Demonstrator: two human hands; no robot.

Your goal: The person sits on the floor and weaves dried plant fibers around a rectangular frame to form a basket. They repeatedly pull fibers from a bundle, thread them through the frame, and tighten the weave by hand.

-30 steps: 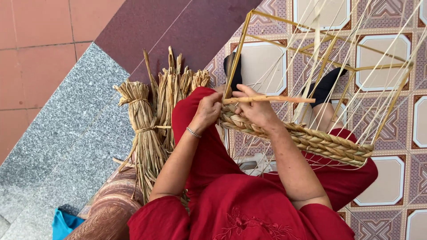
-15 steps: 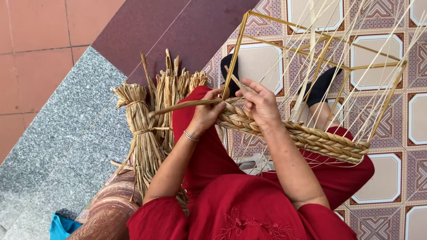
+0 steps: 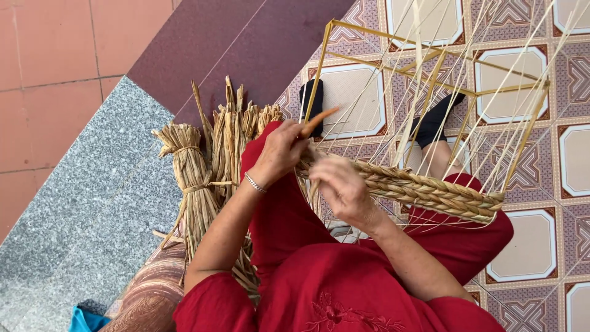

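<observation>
Left hand pinches a reed strand at the corner of the wire frame. Right hand, blurred, seems closed on the woven band across your lap. Keep the strand taut, packed tight against the band. Reed bundles lean beside you; patterned tile floor, granite step.

No packages, labels, signs or screens show anywhere in the view; nothing here carries print or a display.
</observation>
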